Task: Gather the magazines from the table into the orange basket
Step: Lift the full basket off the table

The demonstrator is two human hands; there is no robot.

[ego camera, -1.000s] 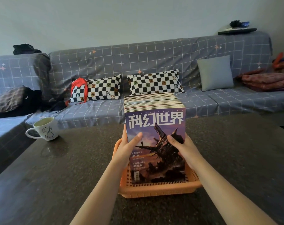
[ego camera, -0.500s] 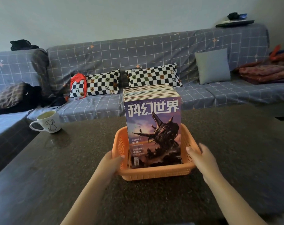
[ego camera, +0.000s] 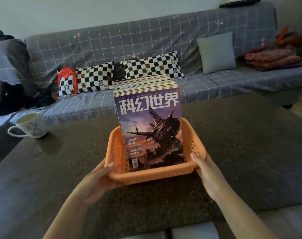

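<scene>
Head cam, single view: looks fwd and down over table (ego camera: 233, 144), sofa (ego camera: 146, 40) beyond.

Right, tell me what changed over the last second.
Both hands let go of the magazines and dropped to the basket: left hand and right hand now grip its near corners. The magazines stayed upright in the basket; the mug stayed put.

A white mug (ego camera: 30, 125) with a line-drawn rabbit stands on the dark speckled table (ego camera: 233, 144) at the far left; behind the table runs a grey grid-patterned sofa (ego camera: 129, 40); two black-and-white checked pillows (ego camera: 122, 73) lean against its back, a red cloth (ego camera: 66, 77) draped over the left one; a plain grey cushion (ego camera: 215, 52) sits further right; folded reddish fabric (ego camera: 274, 59) lies at the sofa's right end; dark clothing (ego camera: 7, 97) is heaped on the left.
</scene>
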